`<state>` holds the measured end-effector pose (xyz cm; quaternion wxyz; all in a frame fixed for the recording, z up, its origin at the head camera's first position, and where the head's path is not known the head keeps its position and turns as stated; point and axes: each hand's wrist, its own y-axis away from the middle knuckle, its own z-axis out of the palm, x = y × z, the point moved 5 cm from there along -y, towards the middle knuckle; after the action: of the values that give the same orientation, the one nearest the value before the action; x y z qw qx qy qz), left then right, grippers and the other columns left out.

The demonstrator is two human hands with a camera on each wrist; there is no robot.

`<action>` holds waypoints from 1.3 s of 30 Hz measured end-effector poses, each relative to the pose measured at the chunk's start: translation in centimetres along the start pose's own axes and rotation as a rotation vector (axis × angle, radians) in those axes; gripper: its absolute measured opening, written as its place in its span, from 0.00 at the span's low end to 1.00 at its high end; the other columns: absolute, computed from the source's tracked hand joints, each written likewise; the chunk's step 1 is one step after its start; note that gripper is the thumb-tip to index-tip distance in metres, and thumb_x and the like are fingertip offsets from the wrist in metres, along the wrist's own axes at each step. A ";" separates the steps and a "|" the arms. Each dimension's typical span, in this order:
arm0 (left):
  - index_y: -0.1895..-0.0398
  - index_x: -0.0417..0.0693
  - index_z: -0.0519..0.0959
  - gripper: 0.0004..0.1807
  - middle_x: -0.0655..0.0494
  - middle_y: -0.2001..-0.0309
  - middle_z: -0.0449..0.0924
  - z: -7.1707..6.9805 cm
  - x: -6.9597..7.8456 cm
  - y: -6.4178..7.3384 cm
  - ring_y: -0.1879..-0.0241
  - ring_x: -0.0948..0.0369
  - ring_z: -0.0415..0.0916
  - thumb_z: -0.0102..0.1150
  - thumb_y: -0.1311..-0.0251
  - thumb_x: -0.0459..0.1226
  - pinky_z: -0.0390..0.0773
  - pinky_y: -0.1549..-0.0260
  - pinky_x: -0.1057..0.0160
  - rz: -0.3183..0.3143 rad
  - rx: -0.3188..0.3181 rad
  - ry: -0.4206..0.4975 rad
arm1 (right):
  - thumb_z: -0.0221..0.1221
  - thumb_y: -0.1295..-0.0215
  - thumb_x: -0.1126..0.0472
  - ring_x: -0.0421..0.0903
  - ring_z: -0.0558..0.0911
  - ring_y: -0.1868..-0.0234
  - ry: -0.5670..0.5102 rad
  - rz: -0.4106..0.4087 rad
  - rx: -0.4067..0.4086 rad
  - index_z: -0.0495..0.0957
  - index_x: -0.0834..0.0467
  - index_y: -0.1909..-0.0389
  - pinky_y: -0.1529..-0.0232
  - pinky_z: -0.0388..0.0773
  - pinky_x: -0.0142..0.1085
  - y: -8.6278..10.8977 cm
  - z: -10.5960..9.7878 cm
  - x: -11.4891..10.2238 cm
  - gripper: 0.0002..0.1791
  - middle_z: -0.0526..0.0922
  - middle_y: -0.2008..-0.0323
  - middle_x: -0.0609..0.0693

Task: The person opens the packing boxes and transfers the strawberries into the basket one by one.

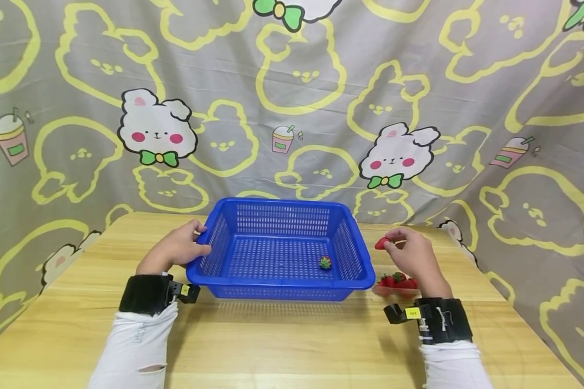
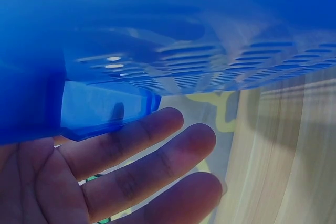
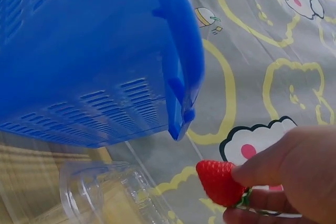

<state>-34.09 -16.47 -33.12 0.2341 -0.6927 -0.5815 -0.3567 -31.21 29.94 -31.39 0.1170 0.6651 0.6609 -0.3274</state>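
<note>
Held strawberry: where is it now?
In the head view, the held strawberry is just right of the blue basket, pinched by the right hand.
</note>
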 end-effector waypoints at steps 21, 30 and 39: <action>0.42 0.30 0.61 0.25 0.23 0.43 0.67 -0.2 0.0 0.3 0.57 0.41 0.80 0.56 0.37 0.32 0.84 0.68 0.50 0.000 0.004 -0.009 | 0.59 0.33 0.62 0.58 0.82 0.59 0.002 -0.103 0.099 0.79 0.63 0.55 0.63 0.80 0.48 0.3 0.0 -0.1 0.10 0.82 0.58 0.61; 0.40 0.31 0.61 0.25 0.24 0.44 0.69 -0.1 0.2 0.1 0.57 0.40 0.80 0.56 0.36 0.33 0.84 0.69 0.49 -0.015 0.005 -0.038 | 0.59 0.33 0.60 0.59 0.82 0.58 0.004 -0.094 0.120 0.78 0.63 0.53 0.62 0.80 0.50 0.6 -0.3 0.0 0.12 0.82 0.56 0.63; 0.41 0.31 0.61 0.25 0.24 0.44 0.69 -0.1 0.0 -0.2 0.58 0.41 0.80 0.56 0.36 0.33 0.84 0.70 0.50 -0.010 0.002 -0.036 | 0.59 0.32 0.60 0.57 0.82 0.60 -0.006 -0.138 0.141 0.78 0.63 0.54 0.63 0.80 0.50 0.5 0.0 -0.5 0.12 0.83 0.59 0.62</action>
<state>-34.29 -16.53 -33.11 0.2224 -0.6959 -0.5893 -0.3450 -30.69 29.51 -31.19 0.0494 0.6235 0.6801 -0.3824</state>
